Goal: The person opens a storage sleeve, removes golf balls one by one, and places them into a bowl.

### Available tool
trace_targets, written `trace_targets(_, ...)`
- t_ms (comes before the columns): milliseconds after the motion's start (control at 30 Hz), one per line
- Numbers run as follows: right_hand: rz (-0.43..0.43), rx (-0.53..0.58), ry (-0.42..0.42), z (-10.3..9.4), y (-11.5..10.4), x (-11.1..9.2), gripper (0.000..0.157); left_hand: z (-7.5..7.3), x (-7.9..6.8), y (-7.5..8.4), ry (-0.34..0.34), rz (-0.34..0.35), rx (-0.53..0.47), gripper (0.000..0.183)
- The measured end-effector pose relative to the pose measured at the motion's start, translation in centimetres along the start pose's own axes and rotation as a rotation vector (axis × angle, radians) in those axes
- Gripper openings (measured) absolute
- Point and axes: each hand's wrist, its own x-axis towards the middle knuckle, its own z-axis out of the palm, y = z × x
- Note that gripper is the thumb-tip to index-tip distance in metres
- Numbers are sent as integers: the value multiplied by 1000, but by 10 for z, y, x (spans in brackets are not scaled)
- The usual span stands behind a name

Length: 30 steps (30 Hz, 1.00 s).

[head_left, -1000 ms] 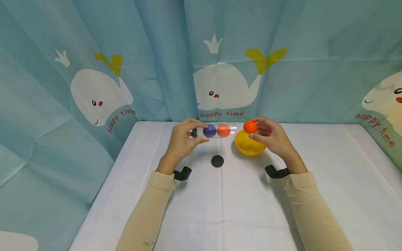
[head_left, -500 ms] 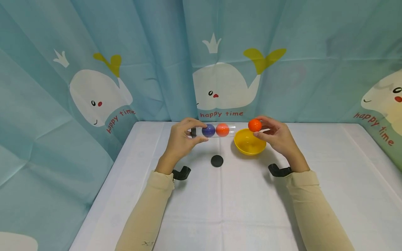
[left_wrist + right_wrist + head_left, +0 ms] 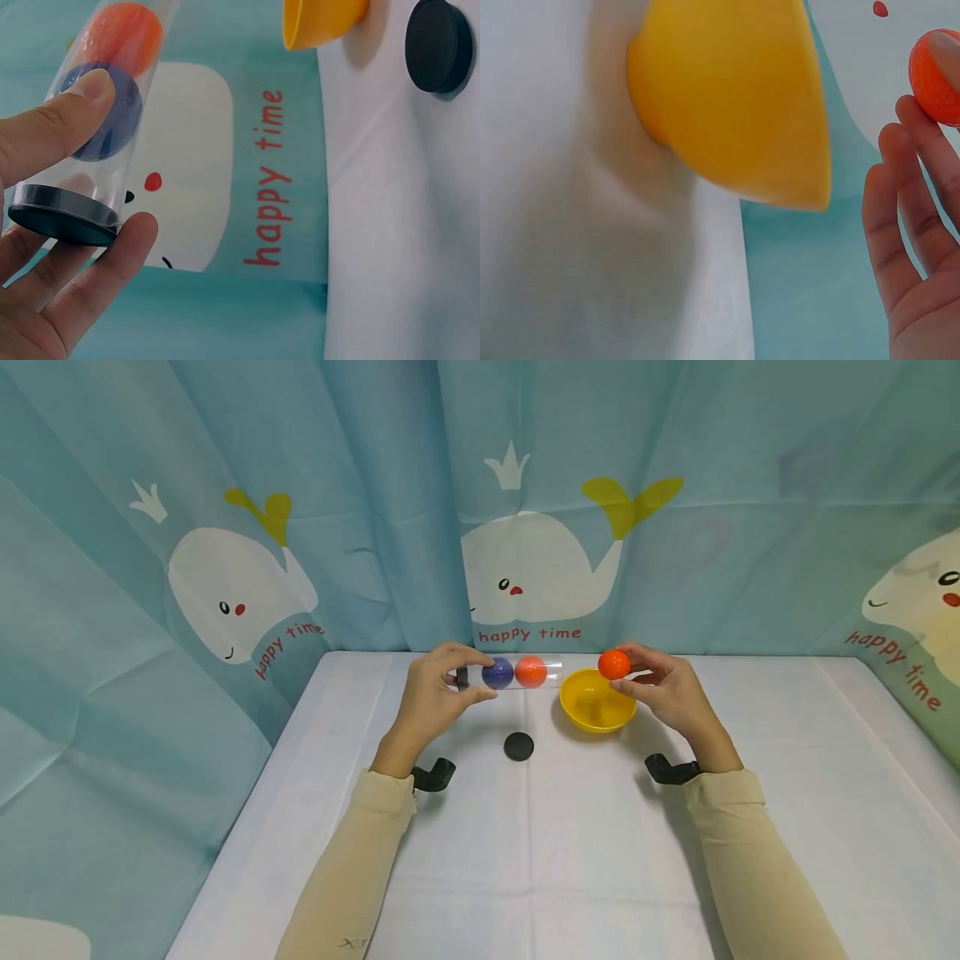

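Observation:
My left hand (image 3: 438, 693) grips a clear plastic tube (image 3: 553, 672) lying sideways in the air, its black-capped end toward the palm. Inside it a blue ball (image 3: 497, 673) sits nearest that cap, and an orange ball (image 3: 531, 672) touches it on the right. In the left wrist view the thumb presses the tube over the blue ball (image 3: 112, 120). Between thumb and fingers my right hand (image 3: 667, 689) pinches another orange ball (image 3: 614, 665), over the far right rim of a yellow bowl (image 3: 581, 710). The ball is apart from the tube's right end.
A round black cap (image 3: 519, 747) lies on the white-covered table (image 3: 480, 860) in front of the bowl and tube. Behind the table's far edge hangs a blue curtain (image 3: 397, 527) printed with whales.
My right hand has shifted a little to the right with its orange ball, farther from the tube. The left hand and tube have hardly moved.

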Motion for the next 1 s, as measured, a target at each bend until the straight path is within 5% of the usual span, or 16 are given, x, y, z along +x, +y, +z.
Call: trace_targets(1000,52,-104,-2,2,28,0,47,-1,-1,-1,11,11,21,37)
